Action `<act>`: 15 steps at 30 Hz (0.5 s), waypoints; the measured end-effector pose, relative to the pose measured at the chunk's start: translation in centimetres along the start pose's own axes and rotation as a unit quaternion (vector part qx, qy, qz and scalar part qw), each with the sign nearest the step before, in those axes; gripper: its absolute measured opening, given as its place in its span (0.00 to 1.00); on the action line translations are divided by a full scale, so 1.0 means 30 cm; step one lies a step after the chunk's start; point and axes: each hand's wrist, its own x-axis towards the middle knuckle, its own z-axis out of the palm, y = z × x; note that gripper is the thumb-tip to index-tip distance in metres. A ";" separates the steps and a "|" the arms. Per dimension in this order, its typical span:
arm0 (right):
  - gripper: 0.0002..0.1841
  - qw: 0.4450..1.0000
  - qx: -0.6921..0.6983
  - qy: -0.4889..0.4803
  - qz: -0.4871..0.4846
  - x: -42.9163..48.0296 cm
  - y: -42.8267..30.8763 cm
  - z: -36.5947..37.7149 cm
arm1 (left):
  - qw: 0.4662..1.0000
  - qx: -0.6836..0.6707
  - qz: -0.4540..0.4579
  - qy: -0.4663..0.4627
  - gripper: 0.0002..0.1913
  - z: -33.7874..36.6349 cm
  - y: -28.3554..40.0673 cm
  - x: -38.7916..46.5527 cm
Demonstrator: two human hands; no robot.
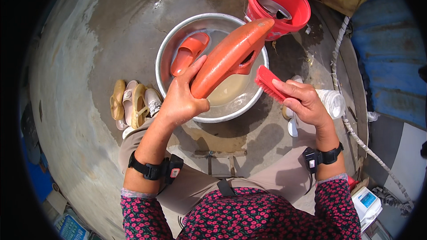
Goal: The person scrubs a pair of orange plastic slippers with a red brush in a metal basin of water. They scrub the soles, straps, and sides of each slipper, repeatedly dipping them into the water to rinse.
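Observation:
My left hand (pixel 183 98) grips one end of an orange slipper (pixel 230 53), held on its side above a round metal basin (pixel 213 119). In my right hand (pixel 305 101) is a red scrubbing brush (pixel 272 85) with its bristles facing down and left. A small gap shows between brush and slipper. A second orange slipper (pixel 188 53) lies inside the basin at the left, in cloudy water (pixel 228 90).
A red bucket (pixel 300 3) with something grey inside stands behind the basin. Several shoes (pixel 133 103) are at the left. A white plastic container (pixel 333 103) and a wrapped rope (pixel 358 136) lie to the right. A wooden stool frame (pixel 218 154) is between the legs.

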 end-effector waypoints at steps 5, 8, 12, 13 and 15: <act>0.25 0.993 -0.110 0.047 0.001 0.003 0.014 0.043 | 0.999 0.033 0.029 0.019 0.46 0.025 -0.022 0.008; 0.26 0.985 -0.168 0.038 0.015 0.005 0.017 0.059 | 0.998 0.041 0.041 0.025 0.45 0.029 -0.018 0.010; 0.25 0.972 -0.179 0.138 0.070 0.013 0.008 0.082 | 0.999 -0.045 -0.020 -0.013 0.45 0.024 -0.001 0.010; 0.24 0.980 -0.174 0.087 0.034 0.016 0.006 0.088 | 0.997 -0.064 -0.035 -0.020 0.45 0.023 0.004 0.010; 0.24 0.987 -0.157 0.002 -0.031 0.021 -0.002 0.104 | 0.992 -0.097 -0.067 -0.038 0.45 0.021 0.012 0.011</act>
